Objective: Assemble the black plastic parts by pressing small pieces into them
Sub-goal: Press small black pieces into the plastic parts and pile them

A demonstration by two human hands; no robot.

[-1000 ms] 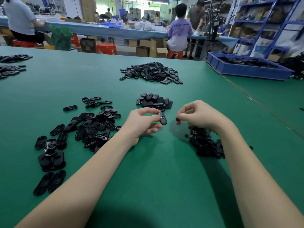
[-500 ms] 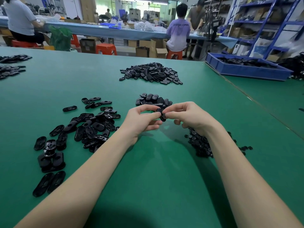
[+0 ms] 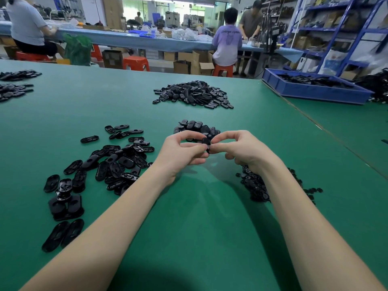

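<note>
Both hands have closed in, left hand and right hand pinching one black part, with loads of loose shells waiting beside the left.

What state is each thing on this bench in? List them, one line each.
left hand: raised off the table, grip closed on the black oval part
right hand: raised, fingertips pinched against the same part
black oval part: held between both hands, above the green table
pile of oval parts: loose, spread at left
pile of small pieces: heaped under the right wrist
blue tray: holds black parts
</note>
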